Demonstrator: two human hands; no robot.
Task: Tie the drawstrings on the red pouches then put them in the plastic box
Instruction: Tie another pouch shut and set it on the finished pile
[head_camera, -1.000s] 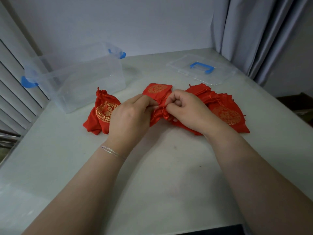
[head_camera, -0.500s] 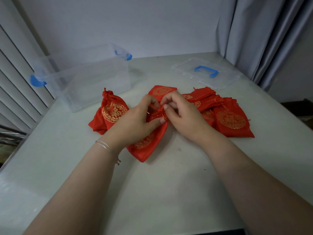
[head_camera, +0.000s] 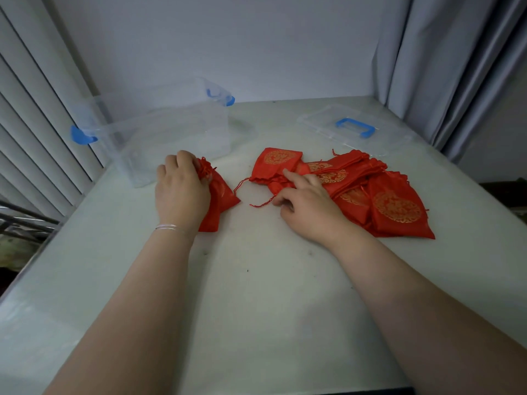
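The tied red pouch [head_camera: 221,195], its neck gathered, lies on the white table left of centre, in front of the clear plastic box [head_camera: 176,135] with blue latches. My left hand [head_camera: 182,189] lies over it, fingers curled round its top. It may cover a second pouch; I cannot tell. A pile of several flat red pouches [head_camera: 396,206] with gold emblems lies to the right. My right hand [head_camera: 306,202] is at the pile's left end, index finger laid on one untied pouch [head_camera: 275,163] and thumb under its edge. Loose drawstrings trail toward the centre.
The box's clear lid [head_camera: 322,124] with a blue handle lies flat at the back right. Curtains hang at the right and a slatted blind at the left. The table's left edge runs close to the box.
Both hands were together at the centre working one pouch's drawstring. My left hand has carried that pouch left toward the box, and my right hand has moved right onto the pile.
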